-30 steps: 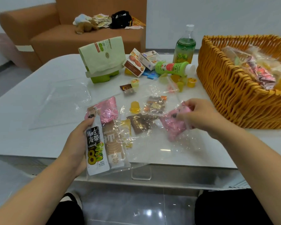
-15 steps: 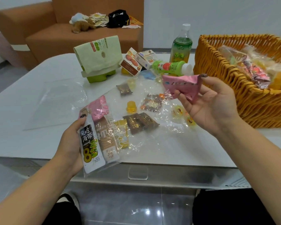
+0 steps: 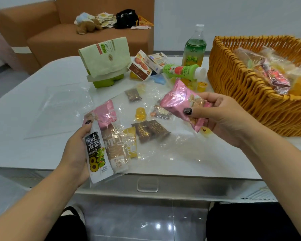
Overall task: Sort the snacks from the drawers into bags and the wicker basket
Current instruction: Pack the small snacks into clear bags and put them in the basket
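White table [image 3: 33, 119] with an orange sofa [image 3: 47, 37] behind it. The left hand [image 3: 75, 152] grips a clear bag [image 3: 109, 136] of snacks at the near edge; the right hand [image 3: 222, 117] pinches a pink packet [image 3: 177, 100] (held above the tabletop) just beside the wicker basket [image 3: 241, 94]. Bare tabletop far left.

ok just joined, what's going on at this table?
A person is sorting snacks. The left hand holds a clear bag of packets at the table's near edge. The right hand pinches a pink foil packet in the air above loose snacks, between the bag and the wicker basket, which already holds several packets. Bottles and boxes stand further back.
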{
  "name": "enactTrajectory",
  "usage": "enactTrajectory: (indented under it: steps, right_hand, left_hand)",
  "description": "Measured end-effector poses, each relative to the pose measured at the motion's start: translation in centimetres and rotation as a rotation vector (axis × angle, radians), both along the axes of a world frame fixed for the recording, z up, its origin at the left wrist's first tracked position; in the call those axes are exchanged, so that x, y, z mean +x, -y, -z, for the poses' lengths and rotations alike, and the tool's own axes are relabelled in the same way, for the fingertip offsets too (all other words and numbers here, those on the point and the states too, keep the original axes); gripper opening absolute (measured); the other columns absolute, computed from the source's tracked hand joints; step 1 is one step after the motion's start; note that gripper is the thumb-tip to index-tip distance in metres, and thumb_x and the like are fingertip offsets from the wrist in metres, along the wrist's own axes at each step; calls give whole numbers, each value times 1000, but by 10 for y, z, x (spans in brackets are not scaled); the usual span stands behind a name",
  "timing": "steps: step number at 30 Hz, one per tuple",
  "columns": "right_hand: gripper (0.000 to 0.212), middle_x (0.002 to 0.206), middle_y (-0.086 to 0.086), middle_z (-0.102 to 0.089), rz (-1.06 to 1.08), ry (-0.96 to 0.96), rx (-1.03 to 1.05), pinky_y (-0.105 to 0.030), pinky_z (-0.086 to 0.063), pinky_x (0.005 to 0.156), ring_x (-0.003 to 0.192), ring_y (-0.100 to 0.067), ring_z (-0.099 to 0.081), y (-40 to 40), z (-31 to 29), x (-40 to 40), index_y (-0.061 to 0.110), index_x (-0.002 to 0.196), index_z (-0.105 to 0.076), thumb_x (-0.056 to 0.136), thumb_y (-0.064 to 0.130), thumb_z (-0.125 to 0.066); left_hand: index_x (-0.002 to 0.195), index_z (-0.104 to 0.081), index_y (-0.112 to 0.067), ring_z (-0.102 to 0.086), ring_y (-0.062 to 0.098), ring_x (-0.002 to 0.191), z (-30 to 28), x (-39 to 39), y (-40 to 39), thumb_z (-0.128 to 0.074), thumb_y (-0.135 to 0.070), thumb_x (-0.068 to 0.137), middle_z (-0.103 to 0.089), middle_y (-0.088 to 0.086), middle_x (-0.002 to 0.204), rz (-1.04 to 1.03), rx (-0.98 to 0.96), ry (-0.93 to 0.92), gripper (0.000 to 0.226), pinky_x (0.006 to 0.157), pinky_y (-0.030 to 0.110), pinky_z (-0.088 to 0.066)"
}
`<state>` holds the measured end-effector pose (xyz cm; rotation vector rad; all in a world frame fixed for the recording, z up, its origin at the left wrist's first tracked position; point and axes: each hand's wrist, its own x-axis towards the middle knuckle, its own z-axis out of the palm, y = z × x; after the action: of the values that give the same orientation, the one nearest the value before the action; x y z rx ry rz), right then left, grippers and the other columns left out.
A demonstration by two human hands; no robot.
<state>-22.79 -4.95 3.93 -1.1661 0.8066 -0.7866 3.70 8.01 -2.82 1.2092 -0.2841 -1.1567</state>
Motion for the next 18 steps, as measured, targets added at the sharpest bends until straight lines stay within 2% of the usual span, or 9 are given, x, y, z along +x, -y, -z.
enactTrajectory:
  steps: [1,4,7,9,11,14,16,18]
  right_hand:
    - [57,96,-17,-72,-13,-22,-1,-25,-57,57,73,-22,-70,-1,1,0,-3,115,-62,59,-1,-74]
    - [56,94,-16,-72,-59,-96,14,-27,-56,53,76,-29,-69,-1,1,0,3,115,-63,60,6,-75]
    - [53,102,-20,-71,-134,-138,65,-27,-56,50,82,-36,-71,-3,0,0,12,119,-61,68,6,-72]
    - [49,110,-21,-67,-108,-148,67,-27,-56,50,86,-38,-70,-4,1,3,15,122,-58,77,0,-69]
    - [52,110,-20,-66,-14,-98,60,-26,-57,52,79,-34,-72,-4,1,5,11,127,-53,78,-3,-67]
    - [64,100,-17,-71,45,-48,21,-22,-55,54,74,-26,-71,-3,0,2,2,125,-54,64,6,-73]
    - [56,96,-16,-73,-17,-49,-5,-21,-54,54,76,-26,-72,-4,-3,2,2,119,-59,65,6,-71]
    - [48,97,-16,-73,-87,-71,-11,-22,-56,58,81,-29,-73,-7,-2,3,2,115,-61,67,4,-68]
  left_hand:
    - [104,-70,-18,-70,23,76,0,-1,-1,-44,-36,98,-71,8,92,2,-2,1,33,69,42,-61]
    - [125,-64,-12,-66,30,96,-4,-4,-2,-43,-37,98,-66,15,114,10,1,-20,42,75,48,-59]
    - [129,-61,-11,-63,34,105,-7,-5,-2,-43,-37,98,-63,16,118,8,-1,-44,45,77,51,-57]
    - [132,-60,-11,-59,36,114,-8,-5,-2,-43,-37,98,-62,17,124,-9,-8,-61,46,81,53,-56]
    - [126,-64,-14,-60,35,116,-7,-3,-2,-44,-37,97,-63,15,125,-35,-15,-61,42,85,52,-56]
    - [132,-61,-13,-59,37,120,-6,-1,-2,-44,-39,96,-62,16,132,-63,9,-50,47,98,52,-49]
    - [129,-63,-13,-66,33,106,-7,-3,-1,-44,-38,97,-68,14,118,-56,23,-11,45,89,48,-55]
    - [106,-70,-14,-72,24,75,-5,-6,0,-44,-36,98,-73,9,89,-11,21,29,35,66,39,-61]
